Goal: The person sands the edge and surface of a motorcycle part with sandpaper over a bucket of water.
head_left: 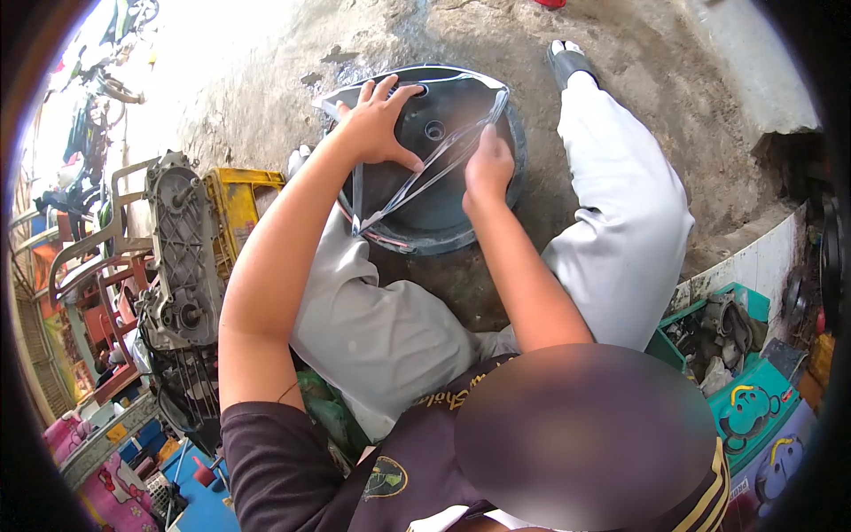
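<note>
A round black basin (443,238) stands on the ground between the person's knees. Over it lies a dark, glossy piece with a pale rim (461,74) and a small round fitting (434,130). A crumpled clear strip (403,191) runs diagonally across, from lower left to upper right. My left hand (377,124) is spread over the upper left of the piece, its thumb beside the strip. At the right side, my right hand (488,168) has curled, slightly blurred fingers closed at the strip's edge. What lies under both hands is hidden.
A metal engine casing (183,253) and a yellow crate (232,208) stand at the left. Green trays (749,399) with parts are at the lower right. A shod foot (572,64) rests on the rough ground. Motorbikes (89,124) show at the upper left.
</note>
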Motion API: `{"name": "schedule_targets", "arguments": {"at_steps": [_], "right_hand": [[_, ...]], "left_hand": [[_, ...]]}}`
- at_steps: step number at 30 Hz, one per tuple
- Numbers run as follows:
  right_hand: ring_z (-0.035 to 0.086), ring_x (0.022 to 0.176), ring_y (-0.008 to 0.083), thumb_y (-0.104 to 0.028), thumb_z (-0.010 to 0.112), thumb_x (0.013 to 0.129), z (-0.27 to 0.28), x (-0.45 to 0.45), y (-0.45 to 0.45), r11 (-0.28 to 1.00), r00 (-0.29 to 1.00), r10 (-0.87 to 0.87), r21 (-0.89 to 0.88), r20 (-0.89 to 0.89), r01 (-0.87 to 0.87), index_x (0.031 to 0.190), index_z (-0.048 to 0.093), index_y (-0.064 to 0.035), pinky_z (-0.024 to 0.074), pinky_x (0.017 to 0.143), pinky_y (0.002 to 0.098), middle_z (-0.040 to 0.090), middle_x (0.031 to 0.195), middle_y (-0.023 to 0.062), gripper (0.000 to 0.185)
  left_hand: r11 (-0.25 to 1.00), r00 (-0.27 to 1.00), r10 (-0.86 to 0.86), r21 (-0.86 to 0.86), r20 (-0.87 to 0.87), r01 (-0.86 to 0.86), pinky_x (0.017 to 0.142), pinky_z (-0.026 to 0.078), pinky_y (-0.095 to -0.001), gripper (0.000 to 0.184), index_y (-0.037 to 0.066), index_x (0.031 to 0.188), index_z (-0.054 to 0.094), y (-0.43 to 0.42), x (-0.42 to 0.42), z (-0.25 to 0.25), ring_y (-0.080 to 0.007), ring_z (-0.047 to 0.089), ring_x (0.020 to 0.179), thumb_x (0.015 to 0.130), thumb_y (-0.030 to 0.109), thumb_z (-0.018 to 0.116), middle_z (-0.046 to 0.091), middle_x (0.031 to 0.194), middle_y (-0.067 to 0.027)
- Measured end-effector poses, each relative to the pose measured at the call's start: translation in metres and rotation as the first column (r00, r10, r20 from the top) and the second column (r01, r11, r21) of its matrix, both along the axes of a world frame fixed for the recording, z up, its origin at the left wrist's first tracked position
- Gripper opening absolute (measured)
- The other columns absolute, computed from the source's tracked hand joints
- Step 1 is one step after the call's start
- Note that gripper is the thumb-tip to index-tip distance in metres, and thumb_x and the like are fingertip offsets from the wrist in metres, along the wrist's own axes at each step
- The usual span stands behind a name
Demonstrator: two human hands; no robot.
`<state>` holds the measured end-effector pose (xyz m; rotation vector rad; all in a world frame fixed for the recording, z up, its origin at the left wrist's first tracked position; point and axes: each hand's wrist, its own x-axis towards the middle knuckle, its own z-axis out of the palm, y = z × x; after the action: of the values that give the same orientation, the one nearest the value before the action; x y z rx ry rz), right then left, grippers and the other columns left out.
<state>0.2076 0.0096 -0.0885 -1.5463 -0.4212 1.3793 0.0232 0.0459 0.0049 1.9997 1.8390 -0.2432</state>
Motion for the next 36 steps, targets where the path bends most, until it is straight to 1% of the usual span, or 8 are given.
{"name": "schedule_targets", "arguments": {"at_steps": [4, 9, 12, 18, 20, 26, 29, 36], "right_hand": [[0.045, 0.073, 0.0170, -0.041, 0.057, 0.112, 0.007, -0.019, -0.031, 0.998, 0.987, 0.055, 0.020, 0.148, -0.058, 0.078, 0.055, -0.0016, 0.0433, 0.073, 0.0380, 0.052, 0.074, 0.0041, 0.052], [0.048, 0.076, 0.0167, -0.039, 0.058, 0.112, 0.002, -0.005, -0.003, 0.999, 0.999, -0.044, -0.010, 0.009, 0.044, 0.081, 0.057, -0.0007, 0.0443, 0.074, 0.0380, 0.056, 0.076, 0.0059, 0.049], [0.049, 0.076, 0.0182, -0.040, 0.056, 0.113, 0.004, -0.020, -0.026, 0.999, 0.992, 0.036, 0.033, 0.121, -0.040, 0.082, 0.058, -0.0006, 0.0448, 0.075, 0.0393, 0.056, 0.077, 0.0066, 0.050], [0.051, 0.078, 0.0188, -0.039, 0.056, 0.113, 0.000, -0.006, -0.007, 1.000, 1.000, -0.025, 0.006, -0.010, 0.025, 0.084, 0.059, 0.0003, 0.0456, 0.077, 0.0402, 0.058, 0.079, 0.0080, 0.048], [0.050, 0.077, 0.0197, -0.039, 0.056, 0.113, 0.009, -0.017, -0.021, 0.999, 0.992, 0.002, 0.044, 0.127, -0.008, 0.085, 0.059, 0.0007, 0.0455, 0.077, 0.0399, 0.058, 0.080, 0.0080, 0.049], [0.051, 0.080, 0.0193, -0.040, 0.055, 0.113, 0.000, -0.002, 0.001, 0.999, 0.999, -0.042, -0.008, -0.032, 0.042, 0.088, 0.061, 0.0009, 0.0463, 0.080, 0.0392, 0.060, 0.082, 0.0088, 0.049], [0.052, 0.080, 0.0193, -0.040, 0.057, 0.112, -0.004, -0.017, -0.020, 0.999, 0.996, 0.012, 0.042, 0.091, -0.016, 0.086, 0.061, 0.0015, 0.0463, 0.080, 0.0388, 0.060, 0.081, 0.0088, 0.049], [0.053, 0.080, 0.0219, -0.042, 0.055, 0.113, -0.008, -0.009, -0.008, 0.998, 0.993, 0.002, 0.062, 0.116, -0.009, 0.090, 0.061, 0.0020, 0.0468, 0.080, 0.0397, 0.062, 0.083, 0.0110, 0.050]], "left_hand": [[0.999, 0.999, -0.035, 0.033, -0.024, 0.036, 0.114, 0.027, -0.0873, 0.137, 0.037, 0.164, 0.038, -0.001, -0.003, -0.005, -0.0495, 0.020, 0.163, 0.046, 0.063, 0.102, 0.025, 0.177, -0.0163], [0.999, 1.000, -0.023, 0.022, -0.002, 0.023, 0.114, 0.027, -0.0869, 0.137, 0.037, 0.164, 0.038, -0.003, -0.003, -0.005, -0.0494, 0.020, 0.162, 0.046, 0.063, 0.102, 0.025, 0.177, -0.0165], [0.999, 1.000, -0.029, 0.041, -0.009, 0.030, 0.114, 0.027, -0.0870, 0.137, 0.036, 0.164, 0.038, 0.000, -0.001, -0.001, -0.0496, 0.021, 0.162, 0.046, 0.061, 0.102, 0.026, 0.177, -0.0165], [1.000, 1.000, -0.005, -0.001, -0.003, 0.005, 0.116, 0.023, -0.0860, 0.137, 0.033, 0.165, 0.038, -0.002, 0.000, 0.001, -0.0463, 0.018, 0.164, 0.047, 0.056, 0.104, 0.025, 0.177, -0.0172], [0.999, 0.999, -0.032, 0.021, -0.022, 0.033, 0.113, 0.027, -0.0878, 0.137, 0.036, 0.165, 0.037, -0.001, -0.003, -0.004, -0.0508, 0.020, 0.162, 0.047, 0.062, 0.102, 0.025, 0.177, -0.0160], [1.000, 1.000, -0.007, 0.003, 0.006, 0.007, 0.115, 0.025, -0.0868, 0.138, 0.035, 0.165, 0.037, -0.003, 0.001, 0.001, -0.0486, 0.020, 0.162, 0.046, 0.058, 0.103, 0.025, 0.177, -0.0169], [1.000, 1.000, -0.014, 0.017, -0.008, 0.014, 0.115, 0.025, -0.0867, 0.137, 0.034, 0.164, 0.038, -0.001, -0.002, -0.001, -0.0485, 0.020, 0.162, 0.046, 0.058, 0.103, 0.026, 0.177, -0.0170], [1.000, 1.000, -0.004, 0.004, 0.021, 0.004, 0.115, 0.022, -0.0874, 0.136, 0.033, 0.164, 0.039, -0.002, 0.002, 0.004, -0.0456, 0.018, 0.164, 0.047, 0.054, 0.105, 0.026, 0.176, -0.0174]]}}
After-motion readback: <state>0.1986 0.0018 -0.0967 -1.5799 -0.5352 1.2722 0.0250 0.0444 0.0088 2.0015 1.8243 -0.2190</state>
